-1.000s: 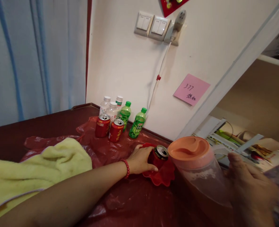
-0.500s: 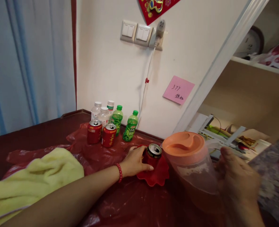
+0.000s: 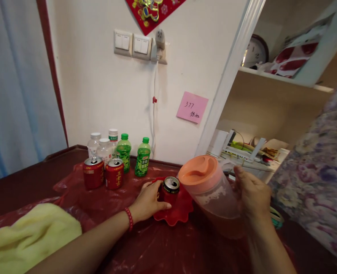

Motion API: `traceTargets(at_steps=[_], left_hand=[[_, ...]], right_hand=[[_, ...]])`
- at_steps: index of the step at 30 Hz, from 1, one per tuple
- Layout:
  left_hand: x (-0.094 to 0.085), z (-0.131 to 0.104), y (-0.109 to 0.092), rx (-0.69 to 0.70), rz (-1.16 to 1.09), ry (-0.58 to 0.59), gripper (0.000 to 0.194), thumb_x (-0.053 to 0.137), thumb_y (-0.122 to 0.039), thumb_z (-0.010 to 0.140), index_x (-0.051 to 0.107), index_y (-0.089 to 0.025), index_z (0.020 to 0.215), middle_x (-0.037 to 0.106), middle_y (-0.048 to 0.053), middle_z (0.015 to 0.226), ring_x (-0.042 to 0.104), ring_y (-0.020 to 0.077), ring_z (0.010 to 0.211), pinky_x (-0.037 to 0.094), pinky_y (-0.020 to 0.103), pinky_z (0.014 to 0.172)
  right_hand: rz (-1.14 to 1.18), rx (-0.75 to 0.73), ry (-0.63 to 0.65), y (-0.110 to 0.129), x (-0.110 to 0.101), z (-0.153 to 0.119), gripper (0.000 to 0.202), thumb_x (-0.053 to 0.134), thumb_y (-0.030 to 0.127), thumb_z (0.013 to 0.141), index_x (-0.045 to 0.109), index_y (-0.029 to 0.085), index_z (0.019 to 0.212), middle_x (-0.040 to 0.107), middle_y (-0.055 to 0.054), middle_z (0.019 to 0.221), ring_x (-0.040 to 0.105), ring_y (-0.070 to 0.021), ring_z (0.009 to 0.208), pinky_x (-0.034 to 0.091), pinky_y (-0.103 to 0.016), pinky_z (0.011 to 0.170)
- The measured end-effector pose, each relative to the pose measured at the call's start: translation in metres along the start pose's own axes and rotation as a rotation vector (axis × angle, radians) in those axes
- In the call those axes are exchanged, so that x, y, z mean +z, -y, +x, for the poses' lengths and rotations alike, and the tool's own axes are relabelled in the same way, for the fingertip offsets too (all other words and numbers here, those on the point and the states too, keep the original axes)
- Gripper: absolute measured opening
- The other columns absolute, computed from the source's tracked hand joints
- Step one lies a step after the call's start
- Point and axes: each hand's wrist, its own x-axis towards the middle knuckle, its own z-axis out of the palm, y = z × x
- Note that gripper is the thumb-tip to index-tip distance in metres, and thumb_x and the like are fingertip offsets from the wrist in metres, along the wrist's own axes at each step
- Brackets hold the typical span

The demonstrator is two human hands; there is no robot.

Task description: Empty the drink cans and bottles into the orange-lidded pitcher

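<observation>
Head view has my left hand curled around the side of the dark-rimmed can, thumb on its near side, over the red wavy-edged dish at the middle of the worktop. My right hand keeps its grip closed on the handle of the pitcher, which tilts left, its orange lid just right of that can and brownish liquid inside. Left of the dish, two red cans stand on crumpled red plastic, with two green bottles and three white-capped bottles farther back. A yellow towel lies near left.
</observation>
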Motion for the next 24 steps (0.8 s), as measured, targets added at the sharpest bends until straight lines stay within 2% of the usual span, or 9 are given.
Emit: traceTargets(at_steps=[7,11,14,18,22,24], left_hand=[[0.001,0.000,-0.002,-0.002,0.013,0.006,0.071,0.093,-0.039,0.071,0.065,-0.023,0.134,0.080,0.006,0.113,0.070,0.0376,0.119,0.043,0.052,0.118],[0.002,-0.001,-0.001,-0.036,0.022,0.016,0.064,0.096,-0.038,0.070,0.068,-0.022,0.126,0.079,0.007,0.114,0.069,0.0370,0.119,0.045,0.049,0.117],[0.004,0.000,0.001,-0.028,0.006,0.019,0.066,0.097,-0.039,0.070,0.067,-0.022,0.126,0.078,0.008,0.118,0.067,0.0375,0.124,0.044,0.048,0.117],[0.007,0.001,0.006,-0.001,-0.014,0.016,0.074,0.100,-0.043,0.067,0.067,-0.021,0.130,0.079,0.008,0.119,0.068,0.0379,0.123,0.043,0.051,0.118],[0.011,0.002,0.010,0.043,-0.040,-0.002,0.079,0.102,-0.046,0.065,0.067,-0.023,0.131,0.078,0.008,0.127,0.068,0.0378,0.125,0.038,0.052,0.122],[0.012,0.002,0.011,0.058,-0.045,-0.009,0.080,0.102,-0.048,0.065,0.067,-0.023,0.132,0.078,0.008,0.129,0.069,0.0377,0.124,0.038,0.052,0.122]], right_hand=[[-0.224,-0.007,0.036,0.009,-0.008,-0.002,0.072,0.082,0.086,0.065,0.056,0.019,0.054,0.043,0.002,0.052,0.036,-0.0118,0.054,0.026,-0.026,0.048],[-0.383,-0.038,0.031,0.020,-0.008,-0.011,0.067,0.074,0.084,0.074,0.060,0.020,0.061,0.043,0.003,0.054,0.037,-0.0135,0.056,0.027,-0.028,0.052],[-0.426,-0.044,0.039,0.028,-0.007,-0.018,0.062,0.072,0.079,0.080,0.063,0.020,0.067,0.046,0.003,0.058,0.040,-0.0149,0.062,0.029,-0.029,0.057],[-0.450,-0.046,0.052,0.037,-0.005,-0.023,0.060,0.072,0.079,0.079,0.063,0.021,0.066,0.046,0.003,0.060,0.039,-0.0155,0.065,0.029,-0.029,0.060],[-0.479,-0.042,0.029,0.039,-0.005,-0.025,0.058,0.074,0.078,0.078,0.071,0.020,0.076,0.051,0.003,0.063,0.045,-0.0179,0.069,0.034,-0.029,0.061],[-0.509,-0.054,0.026,0.038,-0.008,-0.024,0.058,0.074,0.079,0.079,0.070,0.021,0.075,0.052,0.002,0.063,0.045,-0.0184,0.069,0.033,-0.030,0.059]])
